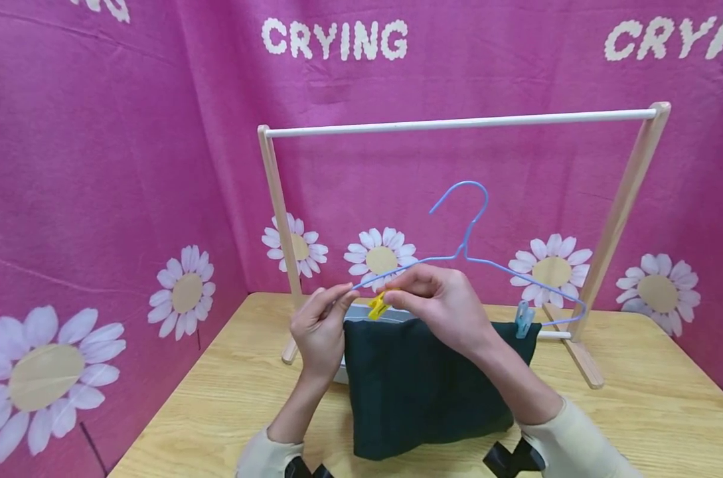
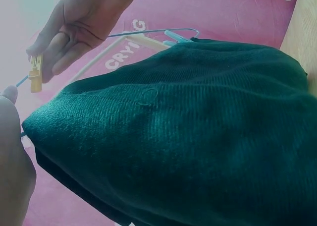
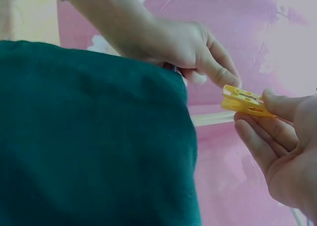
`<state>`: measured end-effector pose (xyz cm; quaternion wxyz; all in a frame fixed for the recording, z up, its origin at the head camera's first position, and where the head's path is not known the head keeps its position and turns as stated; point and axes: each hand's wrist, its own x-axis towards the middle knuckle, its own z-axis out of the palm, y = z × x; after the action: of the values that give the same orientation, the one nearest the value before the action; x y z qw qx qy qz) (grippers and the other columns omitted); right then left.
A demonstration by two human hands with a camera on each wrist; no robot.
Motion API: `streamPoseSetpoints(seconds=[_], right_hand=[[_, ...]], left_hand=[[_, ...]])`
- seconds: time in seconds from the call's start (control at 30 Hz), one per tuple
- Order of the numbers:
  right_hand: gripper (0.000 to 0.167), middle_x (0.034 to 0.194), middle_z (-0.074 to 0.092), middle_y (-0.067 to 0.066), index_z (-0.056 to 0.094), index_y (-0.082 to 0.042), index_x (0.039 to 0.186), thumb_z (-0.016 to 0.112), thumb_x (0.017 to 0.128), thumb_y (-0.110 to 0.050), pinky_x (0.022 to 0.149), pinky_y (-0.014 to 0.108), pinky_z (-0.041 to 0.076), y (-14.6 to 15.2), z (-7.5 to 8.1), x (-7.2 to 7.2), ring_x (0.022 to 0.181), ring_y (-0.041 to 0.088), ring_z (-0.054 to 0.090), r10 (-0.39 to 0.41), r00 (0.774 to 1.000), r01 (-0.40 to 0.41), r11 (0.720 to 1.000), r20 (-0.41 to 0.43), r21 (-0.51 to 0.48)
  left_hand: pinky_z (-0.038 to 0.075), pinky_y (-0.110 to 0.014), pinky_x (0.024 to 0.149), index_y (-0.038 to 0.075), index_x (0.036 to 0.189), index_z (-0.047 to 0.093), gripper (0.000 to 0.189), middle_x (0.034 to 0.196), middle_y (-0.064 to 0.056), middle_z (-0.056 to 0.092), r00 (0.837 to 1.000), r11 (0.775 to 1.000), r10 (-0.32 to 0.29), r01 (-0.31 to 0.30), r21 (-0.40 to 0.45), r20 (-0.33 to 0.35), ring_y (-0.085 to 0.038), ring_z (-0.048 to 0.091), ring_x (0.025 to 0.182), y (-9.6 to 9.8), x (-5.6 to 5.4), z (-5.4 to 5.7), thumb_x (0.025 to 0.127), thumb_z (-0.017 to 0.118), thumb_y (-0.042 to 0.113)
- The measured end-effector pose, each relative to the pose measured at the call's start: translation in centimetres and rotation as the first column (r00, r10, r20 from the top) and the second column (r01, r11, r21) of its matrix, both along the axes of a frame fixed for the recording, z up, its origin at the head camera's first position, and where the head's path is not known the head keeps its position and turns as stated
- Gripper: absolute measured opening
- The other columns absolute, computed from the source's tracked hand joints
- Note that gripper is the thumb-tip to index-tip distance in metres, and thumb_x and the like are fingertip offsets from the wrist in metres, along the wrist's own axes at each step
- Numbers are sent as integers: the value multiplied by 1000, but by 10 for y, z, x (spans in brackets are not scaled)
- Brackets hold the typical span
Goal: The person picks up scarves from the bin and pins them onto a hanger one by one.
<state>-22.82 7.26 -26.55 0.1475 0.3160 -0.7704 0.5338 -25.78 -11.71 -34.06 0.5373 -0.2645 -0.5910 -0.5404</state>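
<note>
My left hand (image 1: 321, 326) pinches the left end of a blue wire hanger (image 1: 470, 232) between thumb and fingers. In my right hand (image 1: 451, 307), a yellow clothespin (image 1: 376, 305) is pinched by thumb and fingertips, just above the left part of the cloth. In the right wrist view the clothespin (image 3: 247, 102) points toward the left hand's fingers. A folded dark green ribbed cloth (image 1: 421, 392) drapes over the hanger's lower bar, which it mostly hides. Near its right top corner sits a light blue clothespin (image 1: 524, 319). The hanger's hook stands upright.
A wooden rack with a white top rail (image 1: 457, 124) stands behind the hanger on the wooden table (image 1: 218, 405). Partly hidden behind the cloth is a grey-white container (image 1: 340, 375). Pink fabric (image 1: 337, 179) with daisies encloses the back and sides.
</note>
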Motion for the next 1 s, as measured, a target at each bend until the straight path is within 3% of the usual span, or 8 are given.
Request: streamPoseSetpoints(seconds=[0.17, 0.33, 0.53, 1.0], right_hand=[[13, 90, 78, 4, 76, -7, 97, 78, 85, -12, 78, 22, 57, 0, -3, -3, 81, 8, 73, -8, 999, 12, 997, -49, 72], [13, 87, 78, 1, 76, -9, 97, 79, 85, -15, 75, 23, 57, -2, -8, -5, 79, 7, 72, 9, 1000, -8, 987, -5, 160], [17, 84, 77, -4, 76, -13, 100, 78, 86, -23, 72, 26, 56, -6, -8, -7, 82, 9, 70, 2, 1000, -5, 972, 14, 234], [10, 80, 76, -3, 75, -13, 92, 79, 85, -19, 72, 26, 57, -16, -15, -3, 74, 6, 69, 34, 998, -43, 977, 47, 210]], left_hand=[[30, -20, 46, -1, 100, 77, 26, 63, -8, 59, 1000, 1000, 3, -3, 8, 0, -9, 35, 54, 1, 1, 2, 75, 79, -9], [28, -21, 46, -3, 98, 76, 22, 60, -8, 55, 1000, 1000, 2, -1, 20, -12, -9, 32, 53, 3, 4, 3, 76, 79, -7], [33, -21, 47, -1, 102, 76, 21, 63, -11, 57, 1000, 999, -3, 4, 34, -22, -10, 36, 54, 2, 7, 5, 81, 76, -1], [30, -21, 46, -4, 99, 76, 20, 60, -10, 55, 997, 1000, -3, 5, 25, -77, -10, 34, 52, 3, 11, 8, 82, 77, 4]])
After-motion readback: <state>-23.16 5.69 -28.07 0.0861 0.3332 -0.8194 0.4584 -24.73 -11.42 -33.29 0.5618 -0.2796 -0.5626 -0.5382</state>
